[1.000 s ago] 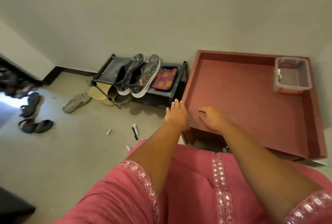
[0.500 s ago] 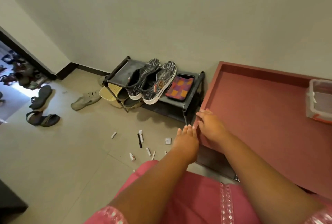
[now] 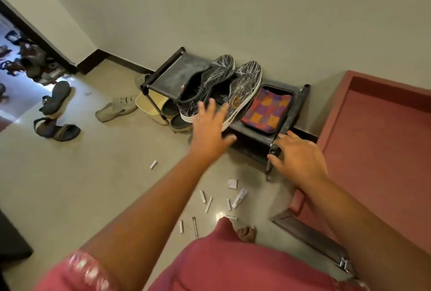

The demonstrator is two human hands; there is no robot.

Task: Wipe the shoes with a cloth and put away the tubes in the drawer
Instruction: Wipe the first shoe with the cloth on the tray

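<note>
Inside black tray [image 3: 295, 95]: checkered cloth [image 3: 266, 111] (folded flat).

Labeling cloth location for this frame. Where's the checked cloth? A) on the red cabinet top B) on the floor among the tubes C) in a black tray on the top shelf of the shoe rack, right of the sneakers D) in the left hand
C: the checked cloth lies folded in the black tray on the shoe rack, right of the sneakers; both hands are bare.

No legible text: print on the tubes [image 3: 240, 198] and shoes [image 3: 224, 90] is too blurred to read.
</note>
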